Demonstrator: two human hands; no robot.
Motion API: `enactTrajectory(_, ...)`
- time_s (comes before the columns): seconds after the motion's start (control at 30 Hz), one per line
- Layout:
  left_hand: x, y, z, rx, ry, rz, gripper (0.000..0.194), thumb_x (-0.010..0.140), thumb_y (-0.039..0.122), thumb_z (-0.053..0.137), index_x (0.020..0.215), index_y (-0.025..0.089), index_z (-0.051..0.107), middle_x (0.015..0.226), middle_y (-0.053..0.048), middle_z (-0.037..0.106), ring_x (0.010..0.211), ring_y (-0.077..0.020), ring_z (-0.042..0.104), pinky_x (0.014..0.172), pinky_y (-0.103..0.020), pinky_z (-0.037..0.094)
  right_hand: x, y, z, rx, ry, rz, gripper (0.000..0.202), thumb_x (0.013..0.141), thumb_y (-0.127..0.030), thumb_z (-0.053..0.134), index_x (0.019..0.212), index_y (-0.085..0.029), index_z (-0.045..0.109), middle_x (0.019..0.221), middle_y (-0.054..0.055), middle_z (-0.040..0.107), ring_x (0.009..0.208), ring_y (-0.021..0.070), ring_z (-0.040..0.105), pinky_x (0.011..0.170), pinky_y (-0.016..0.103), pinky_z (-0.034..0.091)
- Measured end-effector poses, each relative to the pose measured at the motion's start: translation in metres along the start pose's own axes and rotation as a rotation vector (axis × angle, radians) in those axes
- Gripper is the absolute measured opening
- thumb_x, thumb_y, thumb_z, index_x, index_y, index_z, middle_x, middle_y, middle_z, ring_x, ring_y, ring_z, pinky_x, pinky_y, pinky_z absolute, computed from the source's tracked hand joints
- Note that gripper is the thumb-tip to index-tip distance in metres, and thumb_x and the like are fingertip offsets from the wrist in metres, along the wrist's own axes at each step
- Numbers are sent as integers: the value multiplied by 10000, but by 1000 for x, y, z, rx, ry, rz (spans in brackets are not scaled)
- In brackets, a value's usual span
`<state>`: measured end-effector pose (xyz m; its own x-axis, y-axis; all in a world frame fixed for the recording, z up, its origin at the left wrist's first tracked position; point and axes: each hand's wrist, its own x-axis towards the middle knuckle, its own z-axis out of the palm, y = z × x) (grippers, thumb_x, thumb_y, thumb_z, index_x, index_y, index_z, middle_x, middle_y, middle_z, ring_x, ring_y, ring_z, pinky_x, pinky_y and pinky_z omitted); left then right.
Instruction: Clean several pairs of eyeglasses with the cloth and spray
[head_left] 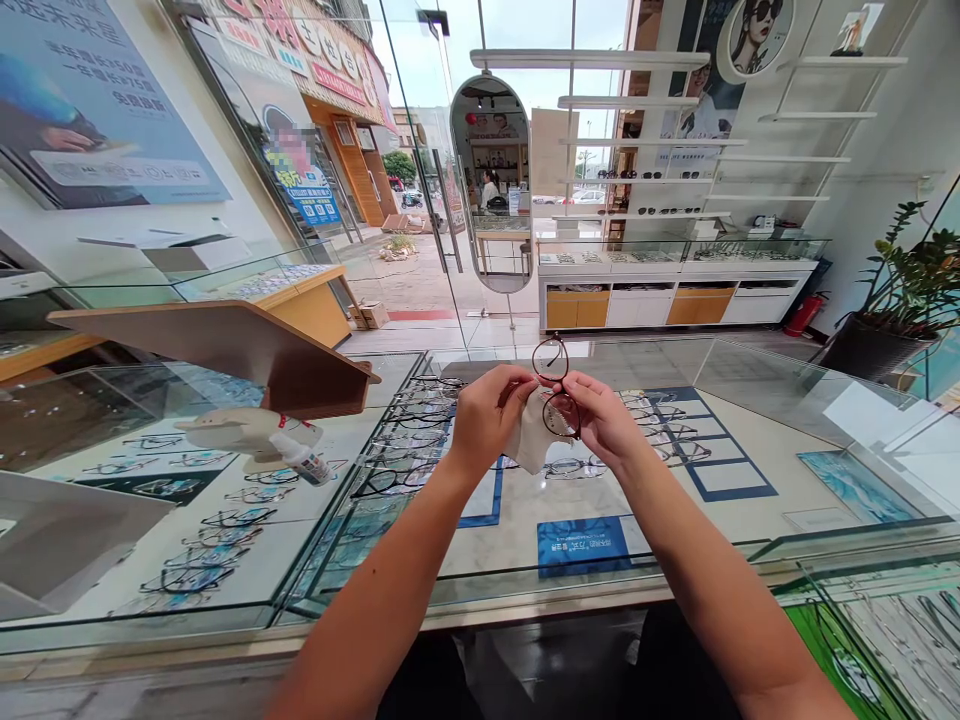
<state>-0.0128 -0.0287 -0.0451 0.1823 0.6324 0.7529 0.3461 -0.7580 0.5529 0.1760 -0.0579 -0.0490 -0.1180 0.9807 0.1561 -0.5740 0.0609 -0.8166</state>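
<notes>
A pair of round, dark reddish-framed eyeglasses [568, 432] is held up above the glass display case, its two lenses one above the other. My right hand [600, 412] is closed on the frame from the right side, near the middle. A pale cleaning cloth [531, 438] hangs from my left hand [491, 405], whose fingers are pinched together beside the frame. Part of the cloth lies behind the lower lens. Whether the left fingers also touch the frame I cannot tell.
Under the glass top [480, 560] lie several rows of eyeglasses [397, 480] and a blue card [581, 545]. On the left stand a small spray bottle [304, 460], a duck-like figure [225, 435] and a brown wooden board [225, 340]. An oval mirror [491, 190] stands ahead.
</notes>
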Motion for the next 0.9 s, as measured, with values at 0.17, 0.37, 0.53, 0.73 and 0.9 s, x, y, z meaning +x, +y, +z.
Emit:
enactTrajectory(0.17,-1,-4,-1,153,-4,103,229,1079,401,621,990,237,754,927,-53,811,833,-203,737,795,-315,534,0,-1,1,13,-7,15,403,643,-451,1050,755,-213,744,1002,30,803,741,117,640,715,251,555)
enactTrajectory(0.37,-1,-6,0,229,23,145,276,1095,415,576,941,237,720,937,-74,819,861,-225,745,789,-331,513,-2,-2,3,22,-25,44,404,659,-447,1041,741,-207,726,1043,50,804,735,123,643,714,272,548)
enactTrajectory(0.53,-2,-8,1,257,32,136,275,1104,419,559,970,234,710,901,-68,800,804,-218,713,762,-325,474,-1,0,2,12,-22,39,392,679,-454,1026,759,-214,726,1040,46,807,743,134,642,708,280,544)
enactTrajectory(0.73,-2,-10,1,277,28,131,274,1114,416,535,981,230,685,851,-51,765,748,-205,670,723,-315,430,-2,0,4,-36,-16,23,382,683,-472,1023,748,-215,747,1057,52,817,775,135,660,744,275,544)
enactTrajectory(0.9,-1,-7,1,235,31,98,258,1095,423,563,952,233,665,793,-35,725,689,-195,636,690,-316,389,-3,-1,4,-76,-8,19,383,691,-502,1012,750,-217,762,1060,49,823,763,124,631,738,263,523)
